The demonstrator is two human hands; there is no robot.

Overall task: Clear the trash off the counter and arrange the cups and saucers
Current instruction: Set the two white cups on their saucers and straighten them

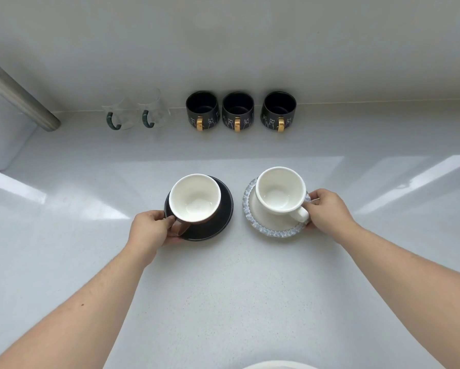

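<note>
A brown cup with a white inside (194, 198) stands on a black saucer (221, 222) at the middle of the white counter (223, 288). My left hand (150, 230) grips that saucer's near left edge, by the cup's brown handle. To the right, a white cup (281, 190) rests on a clear glass saucer (271, 230). My right hand (327, 209) holds this saucer's right rim, close to the cup's handle. Both cups look empty.
Along the back wall stand two clear glass mugs with green handles (119, 113) (154, 110) and three dark mugs with gold handles (202, 110) (238, 111) (278, 110). A metal tube (21, 97) slants over a pale container (5, 129) at far left.
</note>
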